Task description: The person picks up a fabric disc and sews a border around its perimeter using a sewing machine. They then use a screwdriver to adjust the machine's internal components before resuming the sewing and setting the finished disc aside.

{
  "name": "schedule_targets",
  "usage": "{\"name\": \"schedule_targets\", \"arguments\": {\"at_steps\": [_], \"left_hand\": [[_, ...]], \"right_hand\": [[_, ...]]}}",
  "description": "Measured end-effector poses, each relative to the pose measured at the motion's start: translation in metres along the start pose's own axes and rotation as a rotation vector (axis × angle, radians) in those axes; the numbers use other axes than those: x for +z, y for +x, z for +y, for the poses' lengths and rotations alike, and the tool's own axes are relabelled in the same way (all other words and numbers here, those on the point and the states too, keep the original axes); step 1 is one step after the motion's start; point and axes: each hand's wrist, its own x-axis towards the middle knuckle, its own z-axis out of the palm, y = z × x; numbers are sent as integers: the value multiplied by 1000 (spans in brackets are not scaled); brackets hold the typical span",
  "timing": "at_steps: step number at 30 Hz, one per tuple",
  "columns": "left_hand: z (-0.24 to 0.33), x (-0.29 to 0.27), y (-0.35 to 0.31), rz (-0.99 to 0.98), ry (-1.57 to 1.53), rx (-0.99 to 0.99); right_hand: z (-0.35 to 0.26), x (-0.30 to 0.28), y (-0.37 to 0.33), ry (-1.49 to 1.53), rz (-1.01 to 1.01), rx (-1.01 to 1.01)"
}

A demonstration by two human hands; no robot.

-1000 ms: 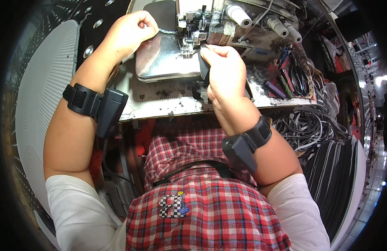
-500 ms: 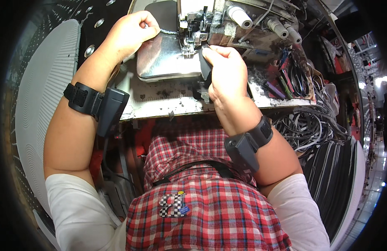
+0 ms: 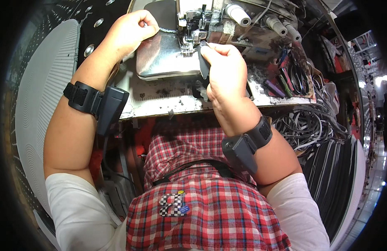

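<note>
At the upper left of the sewing machine bed, my left hand point(image 3: 133, 33) is closed in a pinch on the end of a thin, braided-looking grey cord point(image 3: 167, 31). The cord runs right toward the presser foot point(image 3: 187, 48) of the sewing machine point(image 3: 192, 27). My right hand point(image 3: 226, 69), just right of the foot, pinches a black piece of fabric point(image 3: 204, 65) between thumb and fingers. This fabric hangs over the right edge of the shiny metal plate point(image 3: 168, 56). Where its upper end lies against the foot is hard to make out.
Pale thread-tension knobs point(image 3: 238, 14) stick out at the upper right. Pens and small tools point(image 3: 283, 79) lie on the dusty table point(image 3: 160, 104). Tangled grey and black strips point(image 3: 304, 127) hang at the right, above a stack of dark panels point(image 3: 333, 175). A white ribbed panel point(image 3: 47, 92) stands left.
My right hand has shifted very slightly left and up with the black fabric, closer to the presser foot. My left hand holds the cord in nearly the same place.
</note>
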Motion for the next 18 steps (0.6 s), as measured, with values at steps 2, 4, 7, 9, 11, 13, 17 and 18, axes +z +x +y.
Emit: {"name": "schedule_targets", "arguments": {"at_steps": [2,4,7,9,11,13,17,18], "left_hand": [[-2,-1,1,6,-15,3],[-1,-2,-1,7,23,-22],[1,-1,0,-1,18,-3],[1,0,0,2,7,-12],[1,-1,0,5,-6,-21],[1,-1,0,1,-7,-24],[-2,-1,1,31,-4,14],[-3,-2,1,24,3,21]], "right_hand": [[-4,-2,-5,-9,12,40],[-4,-9,-4,-43,13,57],[3,-9,3,-58,55,21],[4,-4,4,-44,58,7],[5,-1,4,-32,61,-7],[5,1,3,-53,67,-26],[5,-7,3,-189,85,-70],[6,-8,4,-221,76,-86]]}}
